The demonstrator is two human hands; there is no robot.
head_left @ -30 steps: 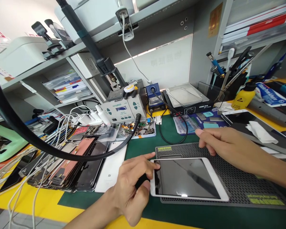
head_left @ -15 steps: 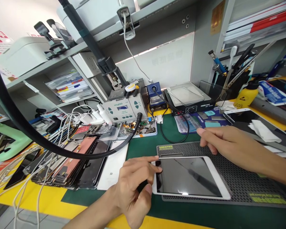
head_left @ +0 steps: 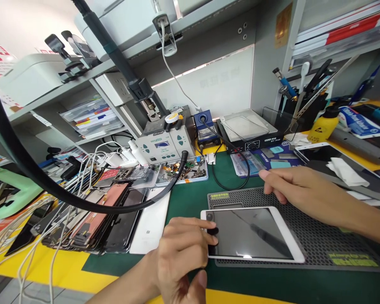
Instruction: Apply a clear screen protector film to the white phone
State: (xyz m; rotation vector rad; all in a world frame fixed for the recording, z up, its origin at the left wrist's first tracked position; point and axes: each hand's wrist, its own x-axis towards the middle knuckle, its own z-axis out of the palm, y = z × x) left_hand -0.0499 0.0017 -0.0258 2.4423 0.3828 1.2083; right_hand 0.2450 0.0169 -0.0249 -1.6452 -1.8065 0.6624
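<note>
A white-framed tablet [head_left: 253, 234] with a dark, glossy screen lies on a grey perforated mat [head_left: 307, 228]. My left hand [head_left: 185, 253] is at the tablet's left end. Its index and middle fingertips touch the screen near that edge, while the thumb hangs apart below. Over the mat's upper part, beyond the tablet's far right corner, hovers my right hand [head_left: 297, 183]. Its fingers are curled in, with the thumb close against them. Whether anything small sits inside that hand is hidden.
Left of the mat lie a white phone back [head_left: 150, 223] and a stack of phone screens and parts [head_left: 98, 215]. A black hose [head_left: 91, 204] arches over them. Behind are a parts tray [head_left: 196, 171], a rework station [head_left: 163, 145] and a heating plate [head_left: 247, 126]. A yellow bottle [head_left: 323, 126] stands right.
My left hand has shifted slightly down and right, its fingertips lower on the tablet's left end. My right hand and the tablet look almost unchanged; the camera view has moved slightly.
</note>
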